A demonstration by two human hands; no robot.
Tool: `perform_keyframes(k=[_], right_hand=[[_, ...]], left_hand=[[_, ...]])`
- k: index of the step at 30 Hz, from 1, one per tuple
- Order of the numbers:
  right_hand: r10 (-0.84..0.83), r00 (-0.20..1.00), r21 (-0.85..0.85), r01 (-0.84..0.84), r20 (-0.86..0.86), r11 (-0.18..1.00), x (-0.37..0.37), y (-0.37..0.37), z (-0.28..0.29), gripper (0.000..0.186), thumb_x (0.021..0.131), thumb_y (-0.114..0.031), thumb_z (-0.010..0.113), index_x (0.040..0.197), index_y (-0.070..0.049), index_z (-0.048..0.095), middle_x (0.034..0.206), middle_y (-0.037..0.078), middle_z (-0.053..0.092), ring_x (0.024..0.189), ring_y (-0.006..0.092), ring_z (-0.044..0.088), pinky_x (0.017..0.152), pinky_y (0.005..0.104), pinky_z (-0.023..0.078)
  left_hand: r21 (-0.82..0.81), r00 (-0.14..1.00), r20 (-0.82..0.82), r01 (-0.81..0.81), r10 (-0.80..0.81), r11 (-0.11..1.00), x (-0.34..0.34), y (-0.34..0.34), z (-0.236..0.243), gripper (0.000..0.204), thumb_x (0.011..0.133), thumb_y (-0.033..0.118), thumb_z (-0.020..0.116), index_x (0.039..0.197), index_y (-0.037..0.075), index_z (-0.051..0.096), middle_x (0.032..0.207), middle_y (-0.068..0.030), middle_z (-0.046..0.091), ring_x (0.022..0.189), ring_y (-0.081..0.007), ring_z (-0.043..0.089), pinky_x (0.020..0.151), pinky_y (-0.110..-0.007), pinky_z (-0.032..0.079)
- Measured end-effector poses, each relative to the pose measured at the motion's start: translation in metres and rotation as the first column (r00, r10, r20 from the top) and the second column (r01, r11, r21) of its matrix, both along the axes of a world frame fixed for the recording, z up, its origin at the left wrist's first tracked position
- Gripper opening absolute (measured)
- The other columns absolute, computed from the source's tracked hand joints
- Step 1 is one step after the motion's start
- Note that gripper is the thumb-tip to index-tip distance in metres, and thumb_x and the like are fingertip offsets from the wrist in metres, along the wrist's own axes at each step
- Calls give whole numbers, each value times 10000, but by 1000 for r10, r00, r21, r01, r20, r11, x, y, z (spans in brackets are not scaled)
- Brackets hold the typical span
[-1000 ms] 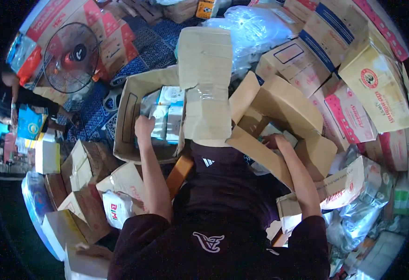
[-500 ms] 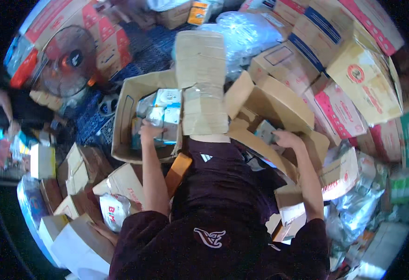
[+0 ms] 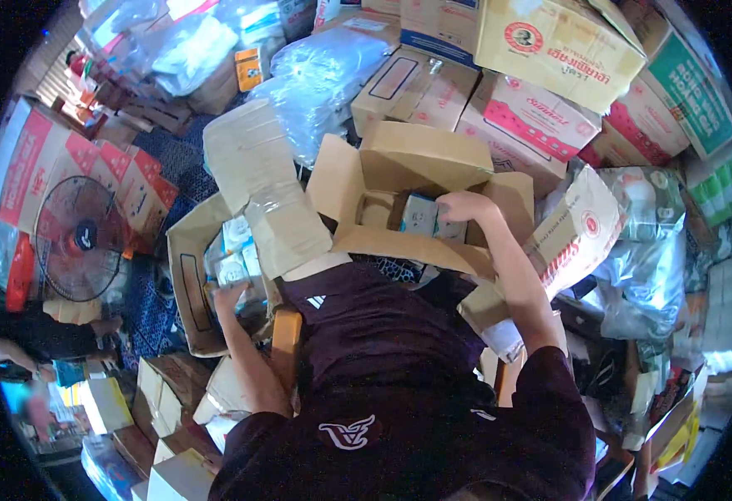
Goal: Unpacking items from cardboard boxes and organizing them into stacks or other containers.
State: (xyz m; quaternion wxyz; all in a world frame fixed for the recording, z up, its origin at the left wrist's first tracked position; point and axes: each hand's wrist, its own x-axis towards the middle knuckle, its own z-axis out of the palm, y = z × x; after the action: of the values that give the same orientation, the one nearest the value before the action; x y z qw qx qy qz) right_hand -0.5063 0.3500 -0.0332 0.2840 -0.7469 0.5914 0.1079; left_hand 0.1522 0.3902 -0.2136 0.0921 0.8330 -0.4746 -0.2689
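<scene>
My left hand point(image 3: 231, 294) reaches into an open brown carton point(image 3: 186, 275) on the left, its thumb and fingers apart, beside small white and light-blue boxes point(image 3: 234, 250). Nothing shows in its grasp. On the right stands a larger open carton point(image 3: 424, 150) with its flaps spread. Inside it, my right hand point(image 3: 469, 206) is closed over the end of a small white and teal box point(image 3: 420, 215); its fingertips are partly hidden. A bent, taped cardboard flap point(image 3: 278, 213) lies between the two cartons, across my leg.
Stacked cartons point(image 3: 541, 108) rise behind the right carton. Clear plastic wrap point(image 3: 316, 83) lies at the back. A fan point(image 3: 80, 238) stands far left, above another person's arm point(image 3: 15, 355). An orange box point(image 3: 286, 334) is beside my left forearm; plastic bags point(image 3: 646, 259) pile up at right.
The view has swung right, so the cartons appear further left. My right hand has moved in the right carton, where the small boxes now show more plainly. My left hand stays at the left carton.
</scene>
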Motion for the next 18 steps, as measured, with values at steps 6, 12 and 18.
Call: perform_keyframes(k=[6,12,18], right_hand=[[-17,999,-94,20,31,995,3,3,-15,452,702,-332,575,1077,-81,570,1075,154,586,986,317,557,822,413,451],[122,989,-24,-124,-85,992,13,0,-27,414,702,-308,563,1068,-118,588,1040,163,598,959,316,568,813,409,460],[140,988,48,-137,-67,989,14,1,-17,478,712,-188,509,1181,-100,527,1112,191,558,1032,321,532,875,400,431]], left_hand=[[-284,899,128,-372,419,884,-71,9,91,747,474,465,760,942,-95,602,957,-173,626,907,-232,598,771,-341,462],[-13,654,-646,-524,393,851,-103,36,158,467,568,342,723,897,24,629,784,-73,605,698,-197,583,599,-316,425],[-246,732,-648,-461,208,853,-112,48,228,414,606,355,702,895,63,656,836,-64,606,697,-173,563,599,-305,392]])
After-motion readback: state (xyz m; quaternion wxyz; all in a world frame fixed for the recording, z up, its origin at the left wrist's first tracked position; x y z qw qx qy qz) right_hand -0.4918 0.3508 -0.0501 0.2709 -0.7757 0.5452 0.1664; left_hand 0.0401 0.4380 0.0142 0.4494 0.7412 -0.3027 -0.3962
